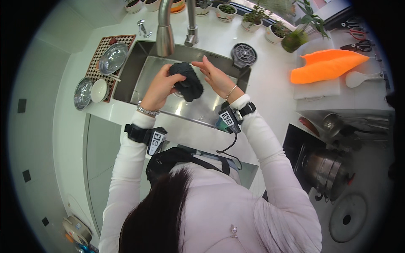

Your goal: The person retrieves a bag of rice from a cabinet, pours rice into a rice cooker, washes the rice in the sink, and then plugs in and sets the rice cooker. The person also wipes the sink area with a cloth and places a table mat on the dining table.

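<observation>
Over the stainless steel sink (190, 107), my left hand (159, 87) grips a bunched dark grey cloth (187, 81), the thumb pressed on its front. My right hand (215, 76) is raised just right of the cloth, its fingers extended and holding nothing. Above both hands hangs the spout of a brushed metal faucet (165, 34); no water stream shows. Part of the sink drain is hidden behind the cloth and my left fingers. At the sink's front right, a greenish object (222, 124) lies partly covered by my right wrist device.
Left of the sink, a checkered mat (95, 71) bears glass bowls (113, 58), a white bowl (99, 90) and chopsticks. A round black rinser (244, 54) sits at the back right corner. Potted plants (227, 12) line the window. Rightward are an orange cloth (327, 66) and a steel pot (329, 174).
</observation>
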A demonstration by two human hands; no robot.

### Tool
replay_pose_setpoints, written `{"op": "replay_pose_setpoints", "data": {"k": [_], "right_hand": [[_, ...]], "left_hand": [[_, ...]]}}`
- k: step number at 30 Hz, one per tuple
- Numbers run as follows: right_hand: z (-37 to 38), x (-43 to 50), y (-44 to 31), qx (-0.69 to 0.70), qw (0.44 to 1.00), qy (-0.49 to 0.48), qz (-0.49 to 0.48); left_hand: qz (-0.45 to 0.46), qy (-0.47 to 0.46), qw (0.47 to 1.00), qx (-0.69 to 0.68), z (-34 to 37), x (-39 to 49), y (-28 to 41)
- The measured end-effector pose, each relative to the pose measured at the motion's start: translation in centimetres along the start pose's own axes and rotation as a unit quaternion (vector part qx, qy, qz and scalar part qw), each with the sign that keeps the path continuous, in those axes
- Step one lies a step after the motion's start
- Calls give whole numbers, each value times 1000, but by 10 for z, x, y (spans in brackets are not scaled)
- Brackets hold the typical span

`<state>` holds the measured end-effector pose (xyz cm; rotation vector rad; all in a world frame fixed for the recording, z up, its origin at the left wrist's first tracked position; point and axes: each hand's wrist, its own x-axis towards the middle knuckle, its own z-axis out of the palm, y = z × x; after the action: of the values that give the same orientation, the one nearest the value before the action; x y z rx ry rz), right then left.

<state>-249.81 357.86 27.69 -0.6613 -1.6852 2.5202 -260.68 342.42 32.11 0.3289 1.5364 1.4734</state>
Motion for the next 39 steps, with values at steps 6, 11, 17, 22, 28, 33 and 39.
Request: {"op": "replay_pose_setpoints", "data": {"k": [6, 11, 17, 22, 28, 33, 39], "right_hand": [[1, 15, 49, 145, 985, -35, 88], [-3, 5, 64, 148, 981, 4, 127], [-10, -3, 57, 293, 942, -62, 149], [-13, 3, 60, 383, 912, -96, 111], [-30, -10, 44, 292, 938, -82, 168], [-36, -14, 12, 107, 962, -145, 204], [-46, 8, -7, -237, 932, -167, 218]], "left_hand": [[1, -31, 997, -75, 4, 1, 1], [23, -15, 993, -117, 7, 8, -6], [146, 29, 988, -32, 17, 26, -35], [242, -105, 916, 301, 18, 28, -69], [292, -147, 844, 424, -2, 22, -49], [367, -165, 653, 642, 1, 23, -33], [508, -129, 526, 669, 26, 69, -29]]}}
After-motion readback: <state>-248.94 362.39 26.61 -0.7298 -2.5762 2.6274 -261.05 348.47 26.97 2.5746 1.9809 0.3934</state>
